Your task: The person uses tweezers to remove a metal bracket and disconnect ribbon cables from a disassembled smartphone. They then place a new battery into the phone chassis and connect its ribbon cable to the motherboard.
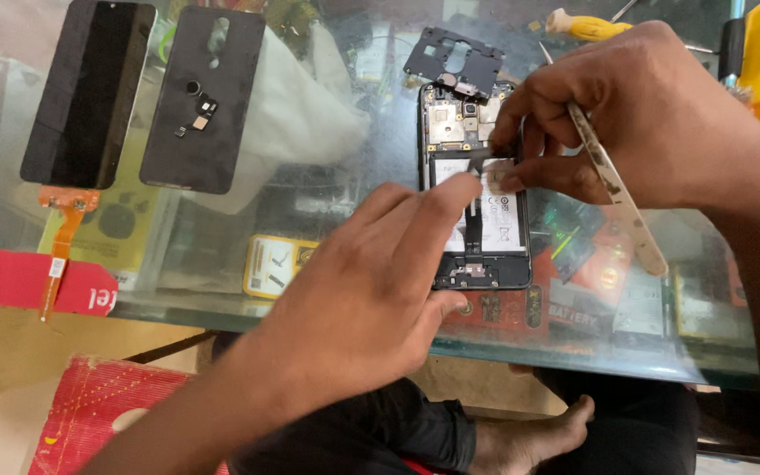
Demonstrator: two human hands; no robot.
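Hands meet over an opened phone (475, 189): left hand (371, 299) presses one fingertip down, holding nothing; right hand (653, 123) pinches tweezers (613, 185).

- Between the left hand (371, 290) and right hand (653, 123), only a narrow gap stays free, right over the opened phone (475, 189).
- Just beyond the right grip, a loose black cover plate (452, 60) and a yellow-handled screwdriver (587, 26) block the far side.
- Well left of the left grip, a black back cover (202, 97) and a display panel (90, 92) with an orange flex cable (62, 237) take up the worktop (327, 193).
- Between those and the left grip, bare glass leaves a passage.
- The metal tool (617, 189) slants across the space right of the phone.
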